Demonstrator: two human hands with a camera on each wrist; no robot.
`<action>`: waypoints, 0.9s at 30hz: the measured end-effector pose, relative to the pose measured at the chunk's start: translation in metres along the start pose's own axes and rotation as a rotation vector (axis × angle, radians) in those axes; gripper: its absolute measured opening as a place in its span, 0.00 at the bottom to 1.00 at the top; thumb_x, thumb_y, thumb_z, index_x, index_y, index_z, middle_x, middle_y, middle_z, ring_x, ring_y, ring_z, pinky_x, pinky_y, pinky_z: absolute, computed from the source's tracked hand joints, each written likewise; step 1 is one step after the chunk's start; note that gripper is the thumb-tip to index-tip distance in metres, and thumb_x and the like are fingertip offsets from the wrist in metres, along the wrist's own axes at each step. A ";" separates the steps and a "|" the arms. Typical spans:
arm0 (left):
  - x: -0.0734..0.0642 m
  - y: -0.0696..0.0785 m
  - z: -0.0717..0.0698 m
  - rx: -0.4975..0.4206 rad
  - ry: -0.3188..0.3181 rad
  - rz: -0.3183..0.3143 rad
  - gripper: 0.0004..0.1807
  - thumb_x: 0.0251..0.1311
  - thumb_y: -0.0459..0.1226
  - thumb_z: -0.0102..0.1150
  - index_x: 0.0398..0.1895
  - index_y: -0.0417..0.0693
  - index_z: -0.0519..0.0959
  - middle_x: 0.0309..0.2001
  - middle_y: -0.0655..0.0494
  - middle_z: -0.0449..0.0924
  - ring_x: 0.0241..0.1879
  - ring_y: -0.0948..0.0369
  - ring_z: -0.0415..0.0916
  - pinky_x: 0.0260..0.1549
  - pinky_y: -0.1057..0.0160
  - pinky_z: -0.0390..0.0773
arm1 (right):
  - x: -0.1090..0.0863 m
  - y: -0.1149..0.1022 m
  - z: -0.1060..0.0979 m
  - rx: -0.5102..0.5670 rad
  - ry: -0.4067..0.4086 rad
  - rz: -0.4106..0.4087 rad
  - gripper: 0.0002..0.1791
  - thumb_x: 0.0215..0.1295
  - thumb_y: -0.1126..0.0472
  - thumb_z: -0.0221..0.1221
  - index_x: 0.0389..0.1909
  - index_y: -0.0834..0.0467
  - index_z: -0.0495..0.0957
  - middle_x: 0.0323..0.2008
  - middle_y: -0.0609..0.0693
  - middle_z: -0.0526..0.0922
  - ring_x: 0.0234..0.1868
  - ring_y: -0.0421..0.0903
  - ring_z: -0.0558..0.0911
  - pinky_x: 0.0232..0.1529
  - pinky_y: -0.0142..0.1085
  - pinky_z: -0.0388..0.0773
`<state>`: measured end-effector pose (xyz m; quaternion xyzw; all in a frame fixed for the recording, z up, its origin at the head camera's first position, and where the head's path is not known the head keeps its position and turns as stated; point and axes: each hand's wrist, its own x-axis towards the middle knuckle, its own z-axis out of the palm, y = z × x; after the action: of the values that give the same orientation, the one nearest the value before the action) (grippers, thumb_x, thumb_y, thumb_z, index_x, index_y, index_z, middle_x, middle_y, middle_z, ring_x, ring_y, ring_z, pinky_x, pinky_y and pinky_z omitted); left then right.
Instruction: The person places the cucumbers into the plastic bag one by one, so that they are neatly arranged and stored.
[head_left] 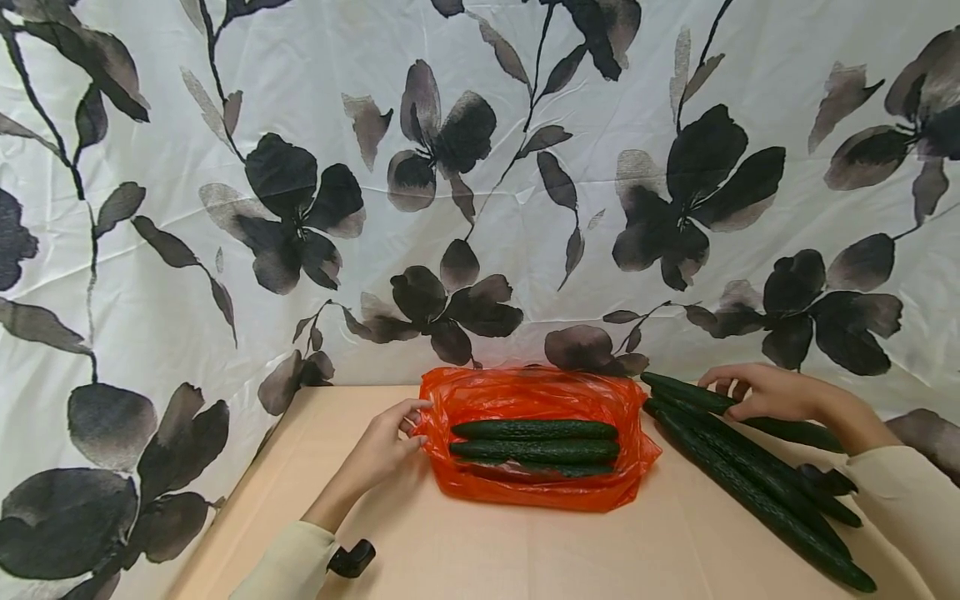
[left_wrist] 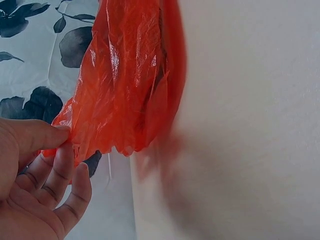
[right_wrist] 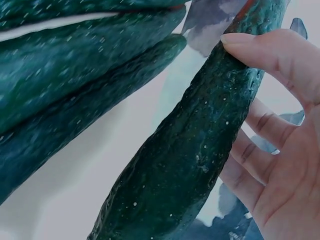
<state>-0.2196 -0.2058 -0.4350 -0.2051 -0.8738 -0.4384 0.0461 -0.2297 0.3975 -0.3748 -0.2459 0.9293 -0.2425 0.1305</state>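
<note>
A red plastic bag (head_left: 540,492) lies on the table with several dark green cucumbers (head_left: 534,451) showing in its opening. My left hand (head_left: 390,435) pinches the bag's left edge between thumb and fingers; the left wrist view shows the crumpled red film (left_wrist: 120,90) at the fingertips. On the right, my right hand (head_left: 776,393) grips a cucumber (right_wrist: 175,145), thumb on one side and fingers round the other. That cucumber lies at an angle beside several long cucumbers (head_left: 757,492), whose ends point toward the bag.
A pale tan table (head_left: 525,554) carries everything. Behind it hangs a white cloth (head_left: 570,250) with dark grey flowers, close to the table's back edge. A black wrist camera (head_left: 352,558) sits by my left sleeve.
</note>
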 end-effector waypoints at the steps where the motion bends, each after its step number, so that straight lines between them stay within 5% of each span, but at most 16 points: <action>1: 0.000 0.000 0.000 0.001 -0.002 0.000 0.28 0.54 0.20 0.66 0.61 0.39 0.78 0.38 0.50 0.79 0.34 0.58 0.77 0.33 0.63 0.79 | 0.001 -0.002 0.000 -0.006 0.002 -0.002 0.28 0.64 0.59 0.67 0.65 0.57 0.73 0.51 0.52 0.80 0.44 0.44 0.80 0.39 0.36 0.79; 18: 0.000 0.002 -0.002 0.002 -0.011 -0.008 0.28 0.54 0.21 0.66 0.61 0.39 0.78 0.39 0.49 0.80 0.35 0.58 0.77 0.33 0.65 0.79 | 0.024 -0.040 -0.002 -0.091 0.017 -0.080 0.27 0.63 0.53 0.70 0.63 0.53 0.79 0.51 0.45 0.83 0.44 0.40 0.79 0.43 0.39 0.80; 27: -0.002 0.000 0.000 -0.002 -0.007 -0.005 0.27 0.54 0.20 0.66 0.60 0.38 0.78 0.39 0.50 0.80 0.34 0.60 0.76 0.33 0.64 0.79 | 0.031 -0.054 0.001 -0.069 0.047 -0.098 0.33 0.61 0.52 0.70 0.67 0.53 0.74 0.46 0.46 0.82 0.45 0.44 0.81 0.40 0.37 0.80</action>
<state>-0.2182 -0.2066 -0.4351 -0.2045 -0.8740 -0.4388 0.0418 -0.2346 0.3401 -0.3518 -0.2897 0.9268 -0.2220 0.0882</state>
